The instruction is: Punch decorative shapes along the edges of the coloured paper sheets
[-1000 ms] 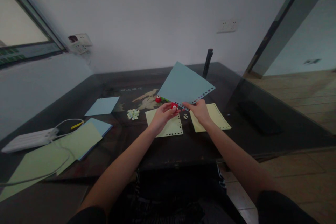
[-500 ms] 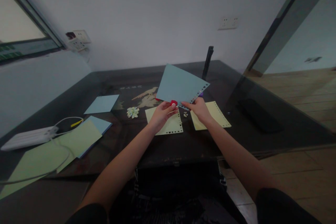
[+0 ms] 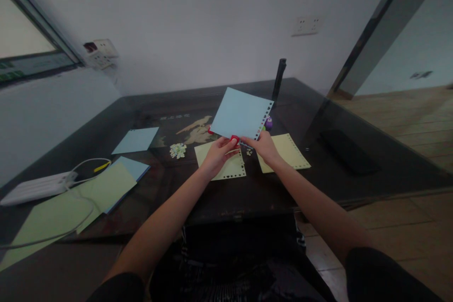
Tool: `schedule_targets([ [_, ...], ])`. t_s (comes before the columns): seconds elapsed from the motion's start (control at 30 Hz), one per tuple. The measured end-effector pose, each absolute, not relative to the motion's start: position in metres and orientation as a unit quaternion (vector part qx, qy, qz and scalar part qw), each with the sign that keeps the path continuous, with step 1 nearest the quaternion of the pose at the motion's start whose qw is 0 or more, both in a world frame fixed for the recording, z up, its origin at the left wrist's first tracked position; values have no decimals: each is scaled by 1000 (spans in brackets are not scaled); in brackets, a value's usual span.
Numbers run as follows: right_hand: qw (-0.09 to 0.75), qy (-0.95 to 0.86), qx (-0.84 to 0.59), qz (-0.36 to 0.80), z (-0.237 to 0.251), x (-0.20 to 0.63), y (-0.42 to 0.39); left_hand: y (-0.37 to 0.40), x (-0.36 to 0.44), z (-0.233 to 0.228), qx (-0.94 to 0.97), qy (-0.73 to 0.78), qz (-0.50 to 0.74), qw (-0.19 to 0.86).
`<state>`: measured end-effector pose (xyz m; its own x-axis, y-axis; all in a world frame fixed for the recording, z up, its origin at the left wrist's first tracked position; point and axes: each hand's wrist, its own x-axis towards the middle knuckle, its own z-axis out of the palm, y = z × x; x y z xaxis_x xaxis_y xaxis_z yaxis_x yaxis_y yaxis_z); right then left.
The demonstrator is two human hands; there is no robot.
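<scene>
My left hand (image 3: pixel 215 157) is closed around a small red craft punch (image 3: pixel 234 139), thumb on its top. A light blue sheet of paper (image 3: pixel 242 112) is pinched by its near edge in my right hand (image 3: pixel 266 149). Its near corner meets the punch, and a row of small shaped holes runs along its right edge. Under my hands lie two pale yellow sheets, a left one (image 3: pixel 226 170) and a right one (image 3: pixel 287 152), both with holes punched along their edges. A few tiny cut-outs (image 3: pixel 249 152) rest between them. Behind the right hand stands a purple punch (image 3: pixel 269 122).
A heap of paper cut-outs (image 3: pixel 177 151) lies left of the hands. Farther left are a blue sheet (image 3: pixel 136 140), overlapping yellow sheets (image 3: pixel 102 188) and a white power strip (image 3: pixel 38 188) with its cable. A black phone-like object (image 3: pixel 348 152) lies right; a black upright object (image 3: pixel 279 81) stands behind.
The blue sheet has turned and its right corner has shifted left and up, uncovering the purple punch. My right hand has moved slightly left with it; the left hand keeps the red punch.
</scene>
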<state>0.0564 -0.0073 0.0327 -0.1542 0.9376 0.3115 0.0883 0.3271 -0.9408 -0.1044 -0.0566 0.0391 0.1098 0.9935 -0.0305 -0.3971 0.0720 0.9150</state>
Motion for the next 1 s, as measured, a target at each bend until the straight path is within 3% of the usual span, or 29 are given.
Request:
schedule_targets([
  [1.0, 459, -632, -432, 452, 45, 60, -14, -51, -107, 38, 372, 377, 577, 622],
])
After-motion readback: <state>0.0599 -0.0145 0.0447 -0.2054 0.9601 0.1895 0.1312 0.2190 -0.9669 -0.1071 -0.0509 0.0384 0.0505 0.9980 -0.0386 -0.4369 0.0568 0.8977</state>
